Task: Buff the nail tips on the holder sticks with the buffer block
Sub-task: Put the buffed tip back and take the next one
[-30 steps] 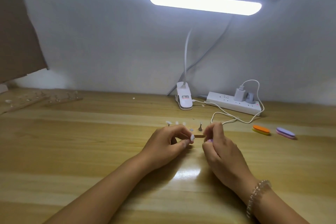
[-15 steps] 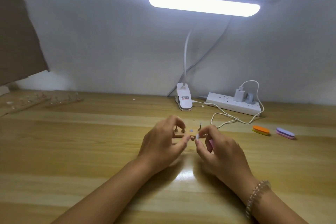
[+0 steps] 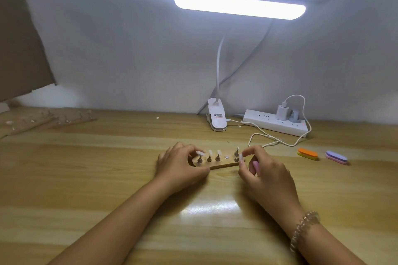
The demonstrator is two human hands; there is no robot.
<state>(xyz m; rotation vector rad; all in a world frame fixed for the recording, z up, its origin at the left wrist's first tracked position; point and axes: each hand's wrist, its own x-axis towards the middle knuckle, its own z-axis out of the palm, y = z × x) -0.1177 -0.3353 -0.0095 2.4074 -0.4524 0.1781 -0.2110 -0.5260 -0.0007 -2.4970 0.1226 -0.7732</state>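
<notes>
Quick count: one wooden holder base [image 3: 224,165] with five sticks [image 3: 217,158] as far as I can make out, one orange buffer block [image 3: 307,154] and one purple buffer block [image 3: 336,157] on the desk [image 3: 107,178], one clip lamp [image 3: 239,5], one power strip [image 3: 269,121] with two plugs [image 3: 282,112], and two more holder strips [image 3: 73,119] far left.

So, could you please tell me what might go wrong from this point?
1. The right hand pinches a small nail tip at the right end of the wooden base, with a pink block tucked in its fingers; the tip could slip.
2. The upright stick just behind those fingers could get knocked over.
3. The left hand grips only the base's left end, so the base might pivot.
</notes>
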